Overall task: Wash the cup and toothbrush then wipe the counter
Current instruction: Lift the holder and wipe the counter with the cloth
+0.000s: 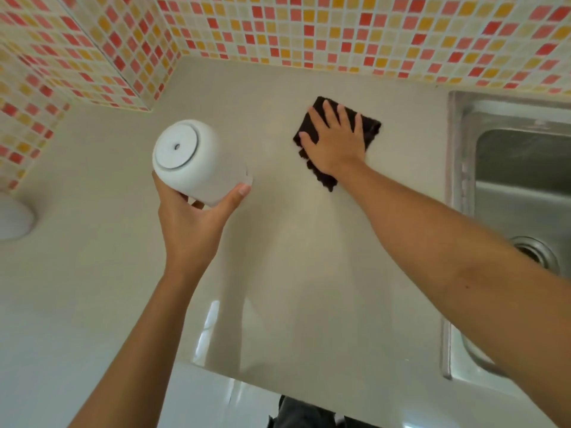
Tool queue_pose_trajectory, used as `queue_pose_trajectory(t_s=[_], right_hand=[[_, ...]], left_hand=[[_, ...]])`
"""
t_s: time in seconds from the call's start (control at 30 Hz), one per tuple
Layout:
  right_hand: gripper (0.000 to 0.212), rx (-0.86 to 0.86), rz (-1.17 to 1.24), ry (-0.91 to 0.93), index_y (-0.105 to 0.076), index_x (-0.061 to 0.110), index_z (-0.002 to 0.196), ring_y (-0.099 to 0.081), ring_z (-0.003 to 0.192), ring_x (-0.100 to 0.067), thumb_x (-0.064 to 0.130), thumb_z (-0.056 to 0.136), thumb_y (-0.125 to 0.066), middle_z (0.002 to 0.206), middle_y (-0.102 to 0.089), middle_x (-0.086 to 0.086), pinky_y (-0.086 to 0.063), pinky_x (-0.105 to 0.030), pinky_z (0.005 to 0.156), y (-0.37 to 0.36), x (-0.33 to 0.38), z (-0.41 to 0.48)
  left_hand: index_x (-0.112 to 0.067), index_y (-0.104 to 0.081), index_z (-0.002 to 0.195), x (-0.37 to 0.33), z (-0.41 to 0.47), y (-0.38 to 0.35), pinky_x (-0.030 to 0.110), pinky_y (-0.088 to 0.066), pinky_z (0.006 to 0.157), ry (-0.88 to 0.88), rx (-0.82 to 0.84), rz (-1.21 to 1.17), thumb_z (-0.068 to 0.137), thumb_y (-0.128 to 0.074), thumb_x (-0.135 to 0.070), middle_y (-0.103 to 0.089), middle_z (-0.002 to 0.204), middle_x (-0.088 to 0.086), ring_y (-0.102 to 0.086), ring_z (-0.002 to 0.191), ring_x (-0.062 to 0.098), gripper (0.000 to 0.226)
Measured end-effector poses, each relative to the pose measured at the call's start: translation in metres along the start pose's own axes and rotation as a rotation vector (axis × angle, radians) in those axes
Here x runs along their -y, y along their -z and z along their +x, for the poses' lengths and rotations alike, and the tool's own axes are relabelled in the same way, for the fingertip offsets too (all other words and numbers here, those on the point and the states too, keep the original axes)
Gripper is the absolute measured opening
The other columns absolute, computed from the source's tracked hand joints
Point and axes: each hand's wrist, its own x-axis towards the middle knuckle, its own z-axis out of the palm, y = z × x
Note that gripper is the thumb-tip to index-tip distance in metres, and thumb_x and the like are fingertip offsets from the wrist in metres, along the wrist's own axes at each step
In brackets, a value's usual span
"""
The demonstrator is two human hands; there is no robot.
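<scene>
My left hand (191, 223) holds a white cup (197, 162) lifted above the counter, tilted so its round base faces me. My right hand (333, 140) lies flat with fingers spread on a dark brown cloth (367, 128), pressing it onto the beige counter (278, 273) near the back wall. The cloth is folded and partly covered by my palm. No toothbrush is in sight.
A steel sink (519, 196) with its drain (537, 254) is set into the counter at the right. Mosaic tile walls (309, 29) in red, orange and cream close off the back and left. A white rounded object (14, 220) sits at the far left edge.
</scene>
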Motion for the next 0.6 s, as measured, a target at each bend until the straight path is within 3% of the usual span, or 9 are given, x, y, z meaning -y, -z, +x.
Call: queue_pose_trajectory(t_s=[0.07,0.17,0.3,0.4,0.5,0.6], right_hand=[[0.063,-0.01,-0.017,0.004,-0.01,0.03,0.152,-0.002,0.148,-0.024,0.059,0.096,-0.016,0.161,-0.006,0.0,0.002,-0.049,0.118,-0.005,0.005,-0.001],[0.062,-0.033,-0.02,0.155,-0.014,0.03,0.152,-0.005,0.148,-0.024,0.056,0.096,-0.019,0.161,-0.01,0.0,0.0,-0.049,0.118,-0.015,0.019,-0.059],[0.061,0.03,0.031,0.483,-0.024,0.03,0.15,-0.012,0.147,-0.025,0.052,0.093,-0.033,0.159,-0.019,0.0,-0.008,-0.051,0.117,-0.025,0.056,-0.187],[0.061,0.155,0.038,0.71,-0.022,0.035,0.149,-0.007,0.147,-0.021,0.053,0.092,-0.037,0.16,-0.015,0.004,-0.003,-0.048,0.118,-0.031,0.068,-0.241],[0.059,0.109,-0.001,0.825,-0.03,0.035,0.147,-0.018,0.145,-0.022,0.054,0.092,-0.038,0.157,-0.024,0.004,-0.008,-0.047,0.117,-0.031,0.061,-0.191],[0.057,-0.001,-0.039,0.603,-0.038,0.034,0.144,-0.031,0.14,-0.025,0.054,0.09,-0.037,0.153,-0.035,0.002,-0.021,-0.051,0.113,-0.028,0.051,-0.091]], left_hand=[[-0.021,-0.029,0.144,0.006,0.002,0.008,0.017,-0.05,0.091,0.007,-0.011,0.003,0.067,-0.086,-0.034,-0.051,0.136,-0.012,-0.052,0.12,-0.002,0.097],[-0.02,-0.029,0.144,0.009,0.007,0.014,0.017,-0.05,0.09,0.015,-0.033,-0.006,0.067,-0.086,-0.032,-0.051,0.136,-0.012,-0.052,0.12,-0.002,0.097],[-0.023,-0.03,0.144,0.001,0.018,0.004,0.024,-0.051,0.096,0.012,-0.037,-0.033,0.066,-0.087,-0.03,-0.05,0.135,-0.014,-0.05,0.121,-0.003,0.097],[-0.023,-0.03,0.144,-0.009,0.03,-0.01,0.031,-0.051,0.098,-0.008,-0.014,-0.049,0.065,-0.087,-0.031,-0.048,0.137,-0.012,-0.049,0.123,0.001,0.098],[-0.022,-0.03,0.144,-0.016,0.04,-0.021,0.03,-0.051,0.097,-0.033,0.0,-0.059,0.065,-0.088,-0.029,-0.049,0.136,-0.012,-0.05,0.123,0.001,0.098],[-0.021,-0.03,0.143,-0.018,0.044,-0.028,0.026,-0.051,0.096,-0.045,0.005,-0.056,0.065,-0.088,-0.028,-0.05,0.135,-0.014,-0.051,0.122,0.0,0.097]])
